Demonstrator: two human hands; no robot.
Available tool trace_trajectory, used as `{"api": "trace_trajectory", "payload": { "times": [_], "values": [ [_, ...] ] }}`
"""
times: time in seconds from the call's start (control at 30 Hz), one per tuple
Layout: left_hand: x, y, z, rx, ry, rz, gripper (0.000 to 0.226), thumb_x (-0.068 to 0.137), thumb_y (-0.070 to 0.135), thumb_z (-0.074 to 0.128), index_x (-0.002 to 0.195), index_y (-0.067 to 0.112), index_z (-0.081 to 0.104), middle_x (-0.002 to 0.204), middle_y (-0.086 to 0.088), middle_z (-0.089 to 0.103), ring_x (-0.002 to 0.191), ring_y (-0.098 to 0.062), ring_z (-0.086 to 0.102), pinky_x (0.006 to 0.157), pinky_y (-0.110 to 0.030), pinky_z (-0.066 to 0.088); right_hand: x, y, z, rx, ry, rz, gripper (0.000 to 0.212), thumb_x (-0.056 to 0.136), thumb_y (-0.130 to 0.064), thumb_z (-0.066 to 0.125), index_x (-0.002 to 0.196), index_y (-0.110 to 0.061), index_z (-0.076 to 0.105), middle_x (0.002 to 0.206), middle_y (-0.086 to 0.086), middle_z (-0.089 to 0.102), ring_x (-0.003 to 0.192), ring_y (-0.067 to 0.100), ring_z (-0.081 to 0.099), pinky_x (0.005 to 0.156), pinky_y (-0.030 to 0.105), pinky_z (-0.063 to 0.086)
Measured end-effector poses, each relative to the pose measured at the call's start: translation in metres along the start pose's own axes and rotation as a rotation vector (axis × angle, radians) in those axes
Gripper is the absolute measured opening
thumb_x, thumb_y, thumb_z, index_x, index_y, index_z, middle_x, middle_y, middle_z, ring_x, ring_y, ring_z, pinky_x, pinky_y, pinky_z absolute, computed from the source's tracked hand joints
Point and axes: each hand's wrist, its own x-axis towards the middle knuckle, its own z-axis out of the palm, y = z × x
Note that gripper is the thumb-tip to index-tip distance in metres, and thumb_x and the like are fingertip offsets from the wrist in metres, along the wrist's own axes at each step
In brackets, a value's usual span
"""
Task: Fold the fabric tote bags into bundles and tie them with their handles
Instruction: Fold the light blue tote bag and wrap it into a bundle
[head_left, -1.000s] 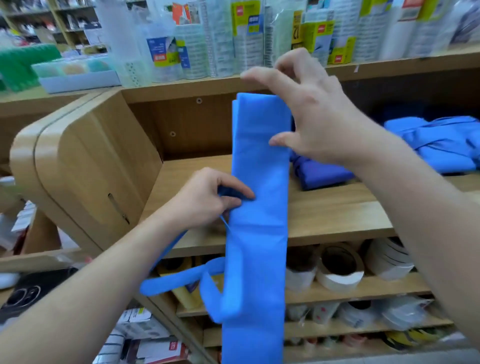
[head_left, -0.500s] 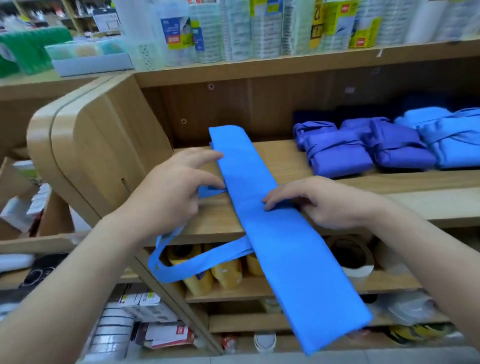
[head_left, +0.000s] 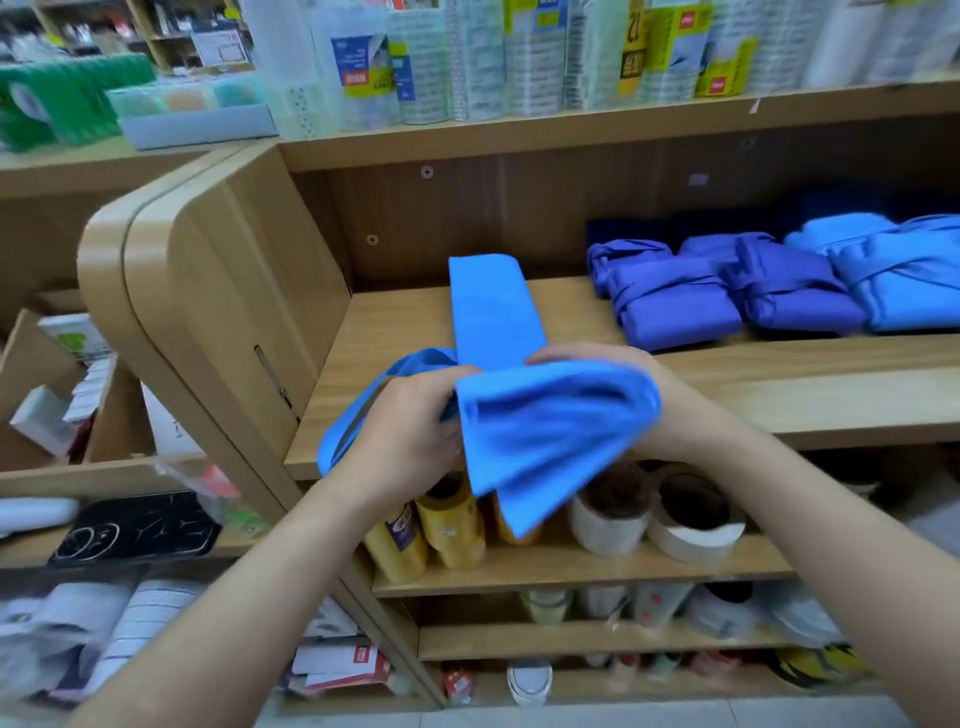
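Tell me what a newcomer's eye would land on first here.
The bright blue tote bag, folded into a long strip on the wooden shelf, with its near end gathered up between the left hand and the right hand. Next comes the row of tied bundles at the right of the same shelf.

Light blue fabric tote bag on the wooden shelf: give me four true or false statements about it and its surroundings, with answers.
1. The light blue fabric tote bag, a long folded strip, rests its far end on the wooden shelf. True.
2. Only the left hand grips it. False: the right hand grips it too.
3. To its right on that shelf lie tied purple and blue fabric bundles. True.
4. Its near end lies flat. False: it is raised and curled over between the hands.
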Motion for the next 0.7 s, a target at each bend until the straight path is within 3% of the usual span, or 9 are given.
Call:
{"api": "trace_trajectory", "payload": {
  "times": [0.07, 0.1, 0.17, 0.27, 0.33, 0.43, 0.5, 0.6, 0.7],
  "values": [
    [0.005, 0.003, 0.003, -0.048, 0.092, -0.127, 0.016, 0.08, 0.038, 0.062, 0.092, 0.028, 0.066, 0.077, 0.006, 0.067, 0.063, -0.015, 0.058, 0.069, -0.045, 0.055, -0.009, -0.011, 0.006, 0.066, 0.158, -0.052, 0.017, 0.094, -0.024, 0.065, 0.109, -0.032, 0.068, 0.083, 0.001, 0.072, 0.072, 0.009, 0.061, 0.07, 0.03, 0.051],
    [0.008, 0.003, 0.005, -0.056, 0.117, -0.2, 0.01, 0.084, 0.034, 0.068, 0.094, 0.032, 0.065, 0.078, 0.006, 0.068, 0.057, -0.015, 0.062, 0.065, -0.043, 0.057, -0.011, -0.014, 0.008, 0.112, 0.215, -0.036, 0.018, 0.094, -0.028, 0.065, 0.111, -0.032, 0.067, 0.085, 0.006, 0.073, 0.072, 0.009, 0.062, 0.07, 0.032, 0.051],
    [0.013, 0.005, 0.008, -0.036, 0.131, -0.31, 0.02, 0.086, 0.033, 0.072, 0.103, 0.032, 0.061, 0.086, 0.005, 0.07, 0.051, -0.015, 0.066, 0.059, -0.037, 0.058, -0.012, -0.015, 0.013, 0.124, 0.305, 0.035, 0.033, 0.092, -0.029, 0.068, 0.122, -0.035, 0.057, 0.092, -0.001, 0.073, 0.078, 0.01, 0.069, 0.079, 0.042, 0.057],
    [0.014, 0.009, 0.011, 0.162, 0.16, -0.321, 0.05, 0.083, 0.041, 0.072, 0.128, 0.029, 0.052, 0.106, 0.003, 0.07, 0.081, -0.021, 0.069, 0.075, -0.036, 0.055, -0.009, -0.016, 0.017, -0.062, 0.385, 0.113, 0.064, 0.086, -0.032, 0.073, 0.139, -0.041, 0.038, 0.087, -0.01, 0.06, 0.075, 0.006, 0.061, 0.077, 0.033, 0.053],
    [0.013, 0.012, 0.012, 0.327, 0.173, -0.296, 0.068, 0.084, 0.043, 0.07, 0.142, 0.03, 0.037, 0.108, 0.003, 0.067, 0.096, -0.023, 0.063, 0.077, -0.035, 0.048, -0.008, -0.018, 0.018, -0.142, 0.41, 0.098, 0.067, 0.086, -0.029, 0.073, 0.143, -0.037, 0.038, 0.083, -0.011, 0.053, 0.069, 0.005, 0.053, 0.072, 0.027, 0.047],
    [0.008, 0.014, 0.012, 0.382, 0.18, -0.25, 0.076, 0.084, 0.044, 0.069, 0.144, 0.035, 0.023, 0.089, 0.008, 0.065, 0.081, -0.015, 0.062, 0.067, -0.036, 0.049, -0.005, -0.021, 0.022, -0.287, 0.425, 0.099, 0.051, 0.087, -0.029, 0.07, 0.135, -0.028, 0.055, 0.086, -0.007, 0.053, 0.069, 0.008, 0.048, 0.073, 0.027, 0.042],
    [0.007, 0.012, 0.011, 0.426, 0.188, -0.225, 0.073, 0.084, 0.045, 0.069, 0.14, 0.04, 0.023, 0.085, 0.01, 0.062, 0.076, -0.014, 0.061, 0.063, -0.037, 0.051, -0.002, -0.021, 0.023, -0.36, 0.415, 0.118, 0.04, 0.089, -0.03, 0.068, 0.129, -0.026, 0.062, 0.09, -0.004, 0.055, 0.076, 0.011, 0.048, 0.075, 0.026, 0.039],
    [0.005, 0.015, 0.01, 0.653, 0.226, -0.16, 0.077, 0.08, 0.047, 0.072, 0.14, 0.04, 0.024, 0.098, 0.009, 0.049, 0.077, -0.013, 0.051, 0.051, -0.027, 0.039, -0.002, -0.026, 0.023, -0.397, 0.395, 0.163, 0.038, 0.091, -0.033, 0.065, 0.128, -0.025, 0.064, 0.094, -0.007, 0.056, 0.086, 0.012, 0.05, 0.08, 0.026, 0.041],
    [0.008, 0.011, 0.008, 0.852, 0.213, 0.141, 0.074, 0.074, 0.038, 0.079, 0.138, 0.025, 0.046, 0.107, -0.002, 0.053, 0.09, -0.021, 0.053, 0.06, -0.033, 0.046, -0.003, -0.031, 0.023, -0.405, 0.358, 0.201, 0.036, 0.092, -0.031, 0.063, 0.127, -0.024, 0.065, 0.118, -0.004, 0.067, 0.105, 0.017, 0.058, 0.095, 0.033, 0.045]
  ]
}}
